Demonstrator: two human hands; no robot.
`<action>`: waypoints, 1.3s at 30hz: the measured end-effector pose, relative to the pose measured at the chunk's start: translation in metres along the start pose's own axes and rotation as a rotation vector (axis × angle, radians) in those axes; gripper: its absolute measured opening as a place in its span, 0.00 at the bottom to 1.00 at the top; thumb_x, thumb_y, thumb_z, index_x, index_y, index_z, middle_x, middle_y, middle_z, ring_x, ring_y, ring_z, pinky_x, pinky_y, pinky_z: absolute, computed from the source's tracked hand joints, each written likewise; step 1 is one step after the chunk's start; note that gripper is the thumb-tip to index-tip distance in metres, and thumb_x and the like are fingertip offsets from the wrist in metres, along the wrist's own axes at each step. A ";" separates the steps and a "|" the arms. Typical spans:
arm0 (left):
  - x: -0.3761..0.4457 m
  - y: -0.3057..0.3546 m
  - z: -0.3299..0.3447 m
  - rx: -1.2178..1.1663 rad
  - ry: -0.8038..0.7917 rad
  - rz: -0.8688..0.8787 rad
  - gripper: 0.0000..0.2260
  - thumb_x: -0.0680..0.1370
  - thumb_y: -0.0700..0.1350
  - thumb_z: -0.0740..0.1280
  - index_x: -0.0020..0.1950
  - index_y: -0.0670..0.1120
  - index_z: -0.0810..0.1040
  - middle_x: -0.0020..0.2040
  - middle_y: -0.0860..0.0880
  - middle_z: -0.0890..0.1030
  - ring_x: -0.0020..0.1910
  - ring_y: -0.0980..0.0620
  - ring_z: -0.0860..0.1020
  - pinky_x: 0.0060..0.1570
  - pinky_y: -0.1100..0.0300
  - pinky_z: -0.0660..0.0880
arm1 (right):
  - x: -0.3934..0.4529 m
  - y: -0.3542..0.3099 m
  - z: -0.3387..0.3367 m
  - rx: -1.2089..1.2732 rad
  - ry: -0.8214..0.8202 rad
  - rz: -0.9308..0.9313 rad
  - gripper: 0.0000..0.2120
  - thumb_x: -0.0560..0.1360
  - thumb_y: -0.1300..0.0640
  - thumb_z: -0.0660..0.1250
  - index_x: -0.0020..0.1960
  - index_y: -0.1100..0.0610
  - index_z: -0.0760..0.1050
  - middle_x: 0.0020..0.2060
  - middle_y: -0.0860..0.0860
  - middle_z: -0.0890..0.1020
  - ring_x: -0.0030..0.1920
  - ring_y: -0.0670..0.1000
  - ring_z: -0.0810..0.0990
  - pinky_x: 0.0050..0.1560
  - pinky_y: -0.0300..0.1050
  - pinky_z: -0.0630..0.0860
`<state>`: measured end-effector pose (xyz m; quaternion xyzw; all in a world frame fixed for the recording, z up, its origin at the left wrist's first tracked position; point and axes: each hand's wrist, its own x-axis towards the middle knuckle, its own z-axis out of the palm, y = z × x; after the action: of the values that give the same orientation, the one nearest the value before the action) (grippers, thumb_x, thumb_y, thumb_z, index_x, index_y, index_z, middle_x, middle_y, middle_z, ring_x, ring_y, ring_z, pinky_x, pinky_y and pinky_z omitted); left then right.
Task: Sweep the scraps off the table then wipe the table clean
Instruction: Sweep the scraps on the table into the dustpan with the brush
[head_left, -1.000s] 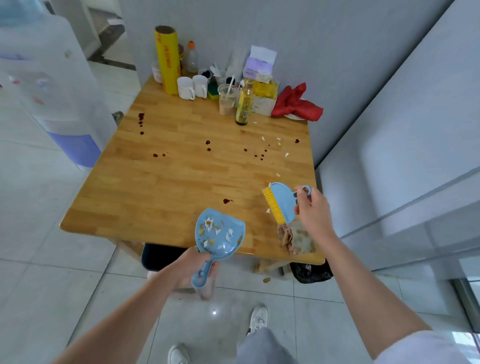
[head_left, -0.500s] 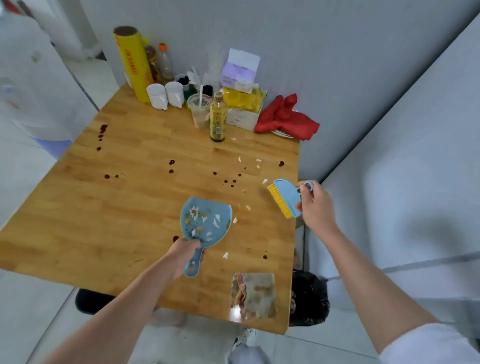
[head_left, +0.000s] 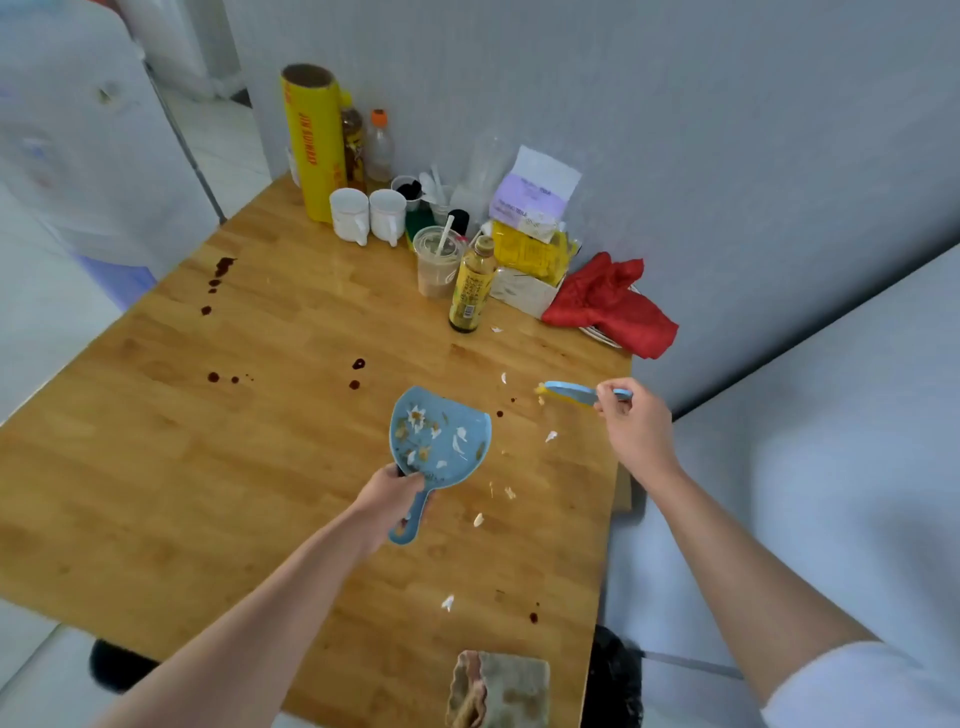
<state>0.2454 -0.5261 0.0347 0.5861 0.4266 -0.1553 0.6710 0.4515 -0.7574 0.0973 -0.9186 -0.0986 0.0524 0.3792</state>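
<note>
My left hand (head_left: 388, 493) grips the handle of a blue dustpan (head_left: 441, 441) that rests over the wooden table (head_left: 156, 493); the pan holds petals and dry scraps. My right hand (head_left: 631, 423) holds a small blue brush with yellow bristles (head_left: 571, 392) level above the table's right side, bristles pointing left. White scraps (head_left: 550, 436) lie scattered between pan and brush, with more (head_left: 448, 603) nearer me. Dark red drops (head_left: 357, 364) spot the wood. A soiled rag (head_left: 501, 691) lies at the near edge.
At the back against the wall stand a yellow wrap roll (head_left: 311, 140), two white mugs (head_left: 369, 215), a lidded drink cup (head_left: 439, 262), a yellow-labelled bottle (head_left: 470, 288), packets and a red cloth (head_left: 613, 304). A black bin bag (head_left: 613, 680) sits below the table's right corner.
I have moved closer over the table. The dustpan slid further in toward the scraps, and the brush turned from tilted to flat, further back on the right.
</note>
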 end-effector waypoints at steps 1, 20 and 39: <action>0.004 0.002 -0.003 0.004 0.002 0.011 0.07 0.79 0.38 0.61 0.50 0.41 0.78 0.33 0.48 0.80 0.30 0.52 0.78 0.32 0.59 0.72 | 0.006 0.000 0.004 0.004 -0.008 0.012 0.07 0.81 0.48 0.64 0.50 0.49 0.78 0.40 0.47 0.85 0.43 0.47 0.83 0.41 0.44 0.76; 0.093 0.006 -0.030 -0.170 0.125 0.090 0.06 0.80 0.43 0.63 0.53 0.46 0.79 0.33 0.51 0.82 0.34 0.52 0.79 0.37 0.55 0.79 | 0.174 0.000 0.135 -0.141 -0.244 -0.139 0.12 0.81 0.53 0.64 0.60 0.55 0.80 0.45 0.49 0.83 0.45 0.49 0.81 0.43 0.44 0.73; 0.075 0.007 0.005 -0.158 0.085 0.031 0.08 0.80 0.39 0.60 0.55 0.44 0.77 0.40 0.46 0.82 0.38 0.49 0.79 0.39 0.55 0.78 | 0.129 0.031 0.055 -0.390 -0.487 -0.190 0.09 0.82 0.52 0.62 0.56 0.49 0.80 0.41 0.53 0.84 0.40 0.56 0.83 0.41 0.56 0.81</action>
<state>0.2967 -0.5071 -0.0173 0.5441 0.4562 -0.0858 0.6989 0.5723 -0.7124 0.0333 -0.9211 -0.2799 0.2150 0.1644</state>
